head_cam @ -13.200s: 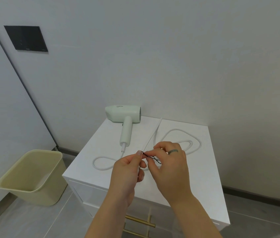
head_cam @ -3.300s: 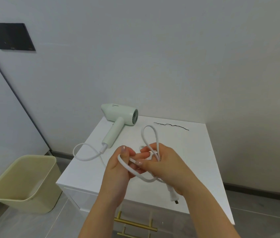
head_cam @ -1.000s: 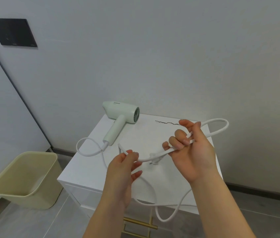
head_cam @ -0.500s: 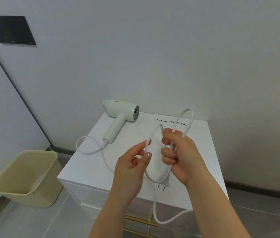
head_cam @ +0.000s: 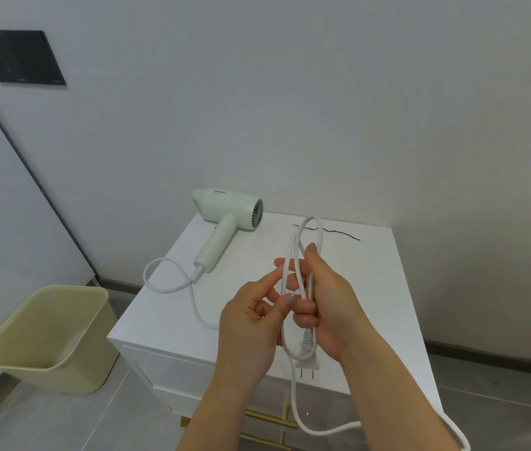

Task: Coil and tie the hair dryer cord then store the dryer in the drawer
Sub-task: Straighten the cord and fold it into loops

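A pale green hair dryer (head_cam: 225, 213) lies at the back left of the white cabinet top (head_cam: 387, 288). Its white cord (head_cam: 173, 289) curls off the handle and runs to my hands. My right hand (head_cam: 329, 304) grips a bundle of upright cord loops, with the plug (head_cam: 306, 361) hanging below it. My left hand (head_cam: 251, 320) pinches a strand of the same cord beside the bundle. A slack loop of cord hangs below the cabinet's front edge. A thin black twist tie (head_cam: 339, 232) lies at the back of the top.
A beige waste bin (head_cam: 46, 336) stands on the floor to the left of the cabinet. Gold drawer handles (head_cam: 270, 421) show on the cabinet front under my arms. The wall is close behind, with a dark panel (head_cam: 17, 60) at upper left.
My hands have drawn closer together and dropped slightly. The loops in my right hand stand tighter and more upright, and the plug hangs lower below it.
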